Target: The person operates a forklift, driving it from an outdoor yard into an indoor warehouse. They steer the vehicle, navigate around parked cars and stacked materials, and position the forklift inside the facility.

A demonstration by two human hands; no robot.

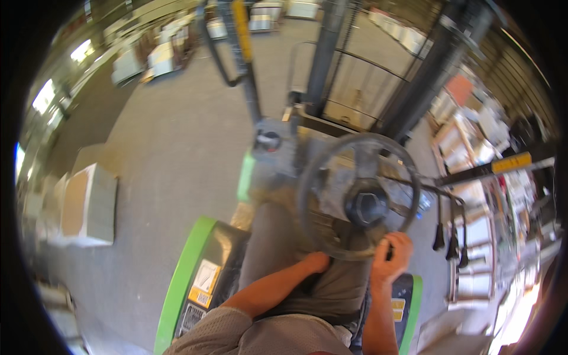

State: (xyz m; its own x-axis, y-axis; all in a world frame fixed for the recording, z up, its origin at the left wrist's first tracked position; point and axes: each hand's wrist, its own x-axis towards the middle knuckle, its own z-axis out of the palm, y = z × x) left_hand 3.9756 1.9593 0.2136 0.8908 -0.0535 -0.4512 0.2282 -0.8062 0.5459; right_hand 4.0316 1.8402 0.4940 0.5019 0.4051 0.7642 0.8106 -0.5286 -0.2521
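Note:
I sit in a forklift, with its black steering wheel (309, 222) over my lap. My right hand (393, 255) is closed at the lower right of the rim. A dark piece, perhaps a knob on the wheel, shows between thumb and fingers. Under the wheel's lower left rim, my left hand (318, 262) rests on my lap; its fingers are hidden and blurred. The wheel's dark round hub (366, 205) sits at its middle. Right of the wheel hang several black control levers (452, 245), with neither hand on them.
Ahead rise the forklift's mast rails (327, 59) and a barred guard. A post with a grab handle (242, 65) stands front left. White wrapped stacks (89, 204) stand left on the grey floor (160, 142); more stacks (160, 56) stand beyond. Pallets and panels (473, 278) line the right side.

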